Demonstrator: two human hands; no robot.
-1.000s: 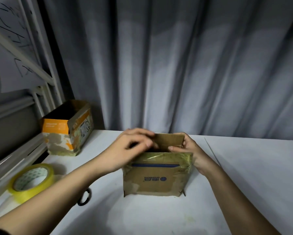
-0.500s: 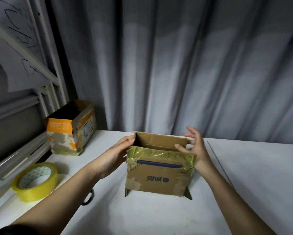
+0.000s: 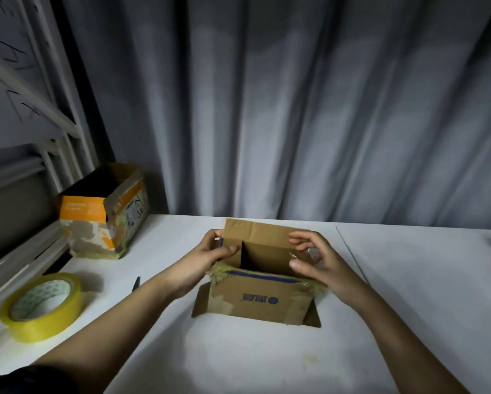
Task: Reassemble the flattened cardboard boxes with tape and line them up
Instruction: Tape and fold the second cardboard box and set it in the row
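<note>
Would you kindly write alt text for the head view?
Two hands, left hand and right hand, hold open a brown box on a white table. An orange box and tape roll sit at left.

I have a brown cardboard box (image 3: 257, 297) standing open-topped on the white table (image 3: 409, 294), its bottom flaps splayed out at both ends. My left hand (image 3: 207, 258) grips the box's left wall at the rim. My right hand (image 3: 317, 261) is at the right rim, fingers (image 3: 302, 240) curled and spread, contact unclear. A second open box (image 3: 105, 213) stands far left. A yellow tape roll (image 3: 42, 305) lies near left. Grey curtain (image 3: 295, 109) behind.
</note>
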